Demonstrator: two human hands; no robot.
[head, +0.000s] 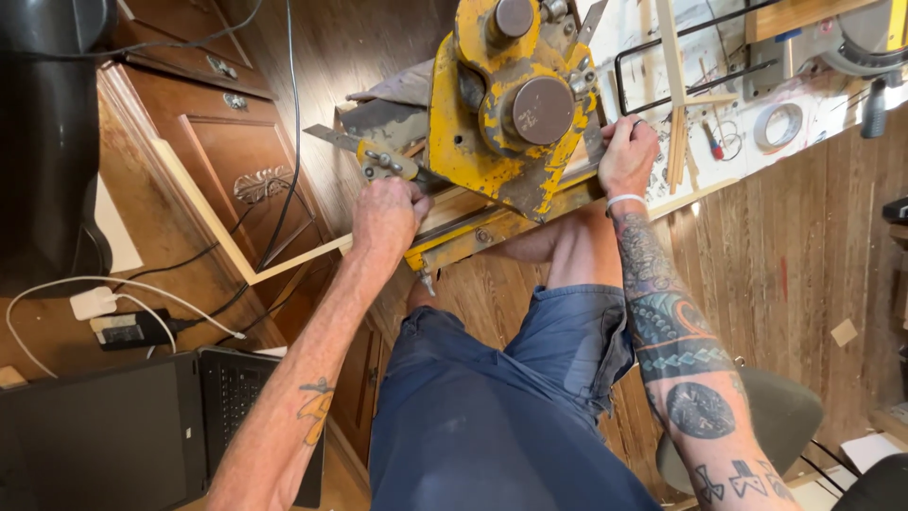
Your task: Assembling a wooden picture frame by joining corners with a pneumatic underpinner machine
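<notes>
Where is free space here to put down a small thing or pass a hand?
Bare wood floor lies right of the right hand, below the white worktable. The dark cabinet top has a patch left of the white charger. It is crowded around the yellow machine, where the left hand rests on the wooden strip, and among the worktable's tape roll.

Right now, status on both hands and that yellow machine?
Left hand closed on wood strip at yellow machine. Right hand gripping machine's far side. Nothing blocking.

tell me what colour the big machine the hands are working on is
Yellow, worn and chipped, with grey metal discs; the machine shows best in the head view.
</notes>
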